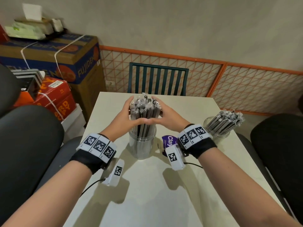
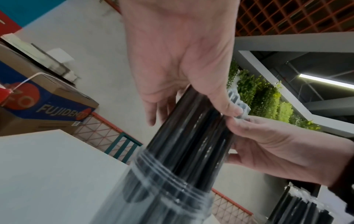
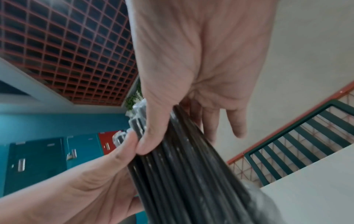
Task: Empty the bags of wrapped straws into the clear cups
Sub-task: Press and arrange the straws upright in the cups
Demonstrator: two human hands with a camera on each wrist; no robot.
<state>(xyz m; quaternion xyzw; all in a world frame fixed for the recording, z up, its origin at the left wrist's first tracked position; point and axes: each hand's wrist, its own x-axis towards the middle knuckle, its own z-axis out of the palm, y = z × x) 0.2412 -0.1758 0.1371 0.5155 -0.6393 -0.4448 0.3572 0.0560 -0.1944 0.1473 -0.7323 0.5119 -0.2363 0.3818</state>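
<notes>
A bundle of wrapped black straws (image 1: 144, 110) stands upright in a clear cup (image 1: 142, 145) at the middle of the white table (image 1: 147, 194). My left hand (image 1: 125, 112) and right hand (image 1: 166, 113) cup the bundle from either side above the rim, thumbs meeting at the front. In the left wrist view my left hand (image 2: 182, 68) presses its thumb on the straws (image 2: 191, 136) over the cup (image 2: 162, 189). The right wrist view shows my right hand (image 3: 201, 60) wrapped round the same straws (image 3: 182, 174). A second clear cup (image 1: 216, 131) full of straws (image 1: 227, 118) stands at the right.
A purple pack (image 1: 168, 141) lies on the table under my right wrist. A green slatted chair (image 1: 157, 79) stands at the far edge. Stacked cardboard boxes (image 1: 65, 63) fill the left, and dark seat backs (image 1: 24, 145) flank the table.
</notes>
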